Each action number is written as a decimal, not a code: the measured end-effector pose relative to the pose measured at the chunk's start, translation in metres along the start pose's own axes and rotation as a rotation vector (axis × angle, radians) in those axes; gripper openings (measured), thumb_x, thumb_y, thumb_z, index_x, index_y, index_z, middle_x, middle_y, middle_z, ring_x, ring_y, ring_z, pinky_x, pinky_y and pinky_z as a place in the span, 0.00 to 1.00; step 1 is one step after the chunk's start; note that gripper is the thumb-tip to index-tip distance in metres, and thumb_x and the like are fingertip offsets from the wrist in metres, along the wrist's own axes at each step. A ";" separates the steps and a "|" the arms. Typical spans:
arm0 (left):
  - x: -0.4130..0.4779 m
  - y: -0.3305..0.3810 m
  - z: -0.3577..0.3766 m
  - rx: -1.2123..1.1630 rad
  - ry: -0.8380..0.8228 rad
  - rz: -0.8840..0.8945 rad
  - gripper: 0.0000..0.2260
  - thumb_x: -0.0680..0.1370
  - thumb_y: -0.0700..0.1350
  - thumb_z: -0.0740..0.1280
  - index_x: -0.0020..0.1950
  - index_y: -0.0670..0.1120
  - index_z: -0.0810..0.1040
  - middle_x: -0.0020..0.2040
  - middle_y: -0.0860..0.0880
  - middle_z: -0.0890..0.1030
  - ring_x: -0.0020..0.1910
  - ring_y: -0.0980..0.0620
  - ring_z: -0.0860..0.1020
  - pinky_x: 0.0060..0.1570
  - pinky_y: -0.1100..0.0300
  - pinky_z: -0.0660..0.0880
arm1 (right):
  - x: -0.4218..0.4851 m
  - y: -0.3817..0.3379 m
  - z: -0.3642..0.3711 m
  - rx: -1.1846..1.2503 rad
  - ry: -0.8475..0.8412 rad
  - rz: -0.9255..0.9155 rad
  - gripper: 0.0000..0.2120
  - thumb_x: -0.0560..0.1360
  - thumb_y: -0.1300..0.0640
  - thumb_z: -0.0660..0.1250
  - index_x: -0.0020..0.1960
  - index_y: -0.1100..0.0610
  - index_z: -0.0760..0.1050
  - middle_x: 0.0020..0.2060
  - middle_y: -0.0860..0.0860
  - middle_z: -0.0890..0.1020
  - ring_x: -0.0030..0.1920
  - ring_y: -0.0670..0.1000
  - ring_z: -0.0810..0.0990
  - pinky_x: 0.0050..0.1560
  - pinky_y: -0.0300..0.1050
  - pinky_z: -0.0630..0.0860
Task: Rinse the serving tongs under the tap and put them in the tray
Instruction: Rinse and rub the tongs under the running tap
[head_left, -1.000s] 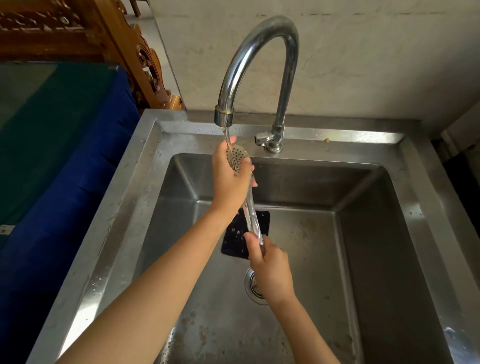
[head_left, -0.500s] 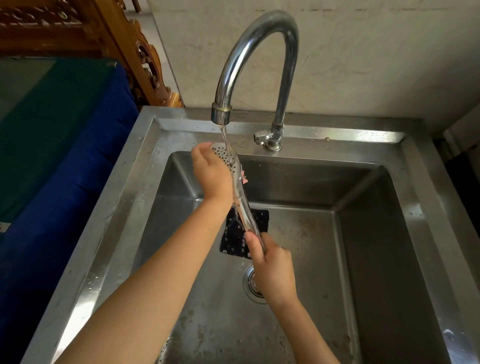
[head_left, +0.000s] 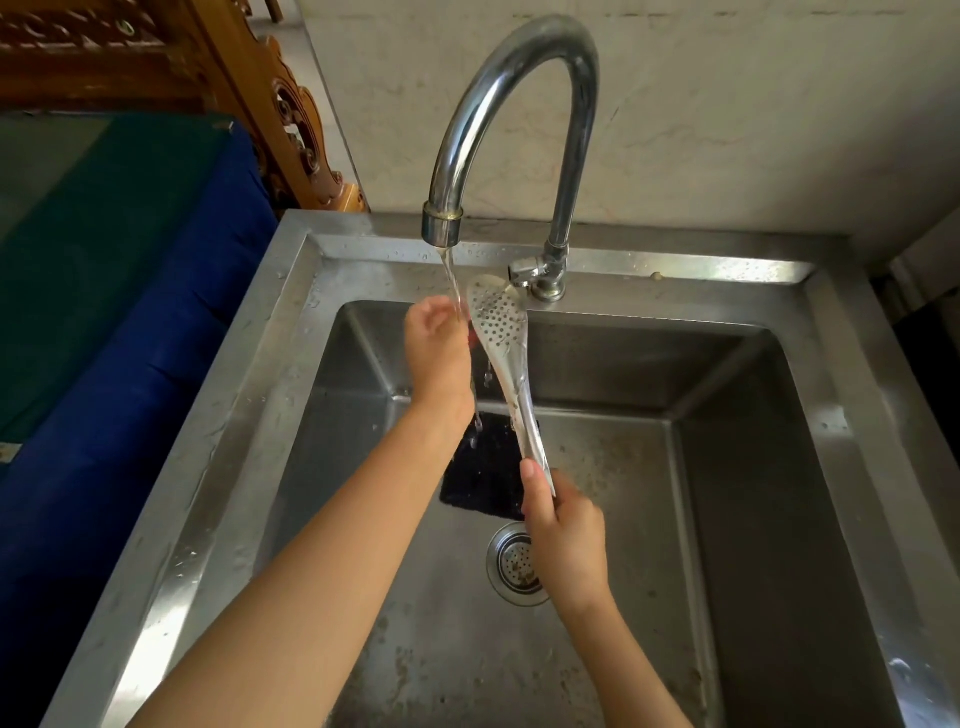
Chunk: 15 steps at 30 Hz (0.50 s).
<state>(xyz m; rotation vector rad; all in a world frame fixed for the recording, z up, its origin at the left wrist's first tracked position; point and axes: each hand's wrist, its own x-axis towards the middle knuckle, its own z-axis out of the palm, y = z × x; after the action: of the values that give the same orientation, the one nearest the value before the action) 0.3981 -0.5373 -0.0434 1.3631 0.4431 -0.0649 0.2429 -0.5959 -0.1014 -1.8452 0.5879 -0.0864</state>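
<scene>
Since half a second ago, the left hand (head_left: 439, 353) has slipped off the perforated head of the tongs (head_left: 506, 364) and now sits just left of it, in the water stream (head_left: 453, 280), while the head has swung right, clear of the stream.

Nearest the camera, two bare forearms reach over the steel sink (head_left: 218, 467). The right hand (head_left: 563, 535) is closed around the lower handle end of the tongs, thumb pressed along the metal, fingers wrapped round the back. Just left of that hand lies the round drain strainer (head_left: 511, 569), partly covered by the wrist. Beyond it a dark square mat (head_left: 483, 478) lies on the sink floor.

Farther up, the tongs rise tilted from the right hand, their holed head pointing toward the tap base. The left hand's fingers are loosely curled, holding nothing, with water running over them and dripping below. Whether they touch the tongs cannot be told.

At the back, the curved tap (head_left: 519, 104) arches over the basin, its spout above the left hand.
</scene>
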 end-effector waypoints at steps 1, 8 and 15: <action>-0.002 0.000 0.000 -0.023 -0.027 0.010 0.03 0.77 0.42 0.66 0.48 0.48 0.74 0.57 0.43 0.79 0.58 0.45 0.77 0.63 0.47 0.72 | 0.001 0.001 0.000 -0.005 0.002 -0.003 0.20 0.76 0.42 0.57 0.30 0.54 0.67 0.24 0.50 0.70 0.24 0.45 0.64 0.25 0.37 0.62; -0.008 0.000 -0.008 0.024 -0.233 0.124 0.05 0.76 0.45 0.68 0.48 0.55 0.80 0.49 0.52 0.82 0.53 0.52 0.80 0.54 0.59 0.76 | -0.001 0.001 0.003 -0.043 -0.002 0.013 0.22 0.75 0.42 0.58 0.31 0.57 0.67 0.22 0.48 0.69 0.22 0.45 0.65 0.25 0.37 0.63; -0.002 0.010 -0.006 0.228 -0.150 0.119 0.15 0.77 0.51 0.65 0.45 0.38 0.78 0.37 0.42 0.77 0.37 0.50 0.76 0.40 0.60 0.75 | 0.001 -0.001 0.011 -0.206 -0.032 -0.034 0.20 0.74 0.39 0.57 0.32 0.52 0.65 0.21 0.46 0.68 0.20 0.45 0.65 0.23 0.38 0.63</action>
<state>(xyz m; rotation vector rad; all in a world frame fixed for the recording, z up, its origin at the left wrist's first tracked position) 0.3975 -0.5302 -0.0345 1.5939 0.2327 -0.1223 0.2475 -0.5868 -0.1049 -2.0530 0.5606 -0.0194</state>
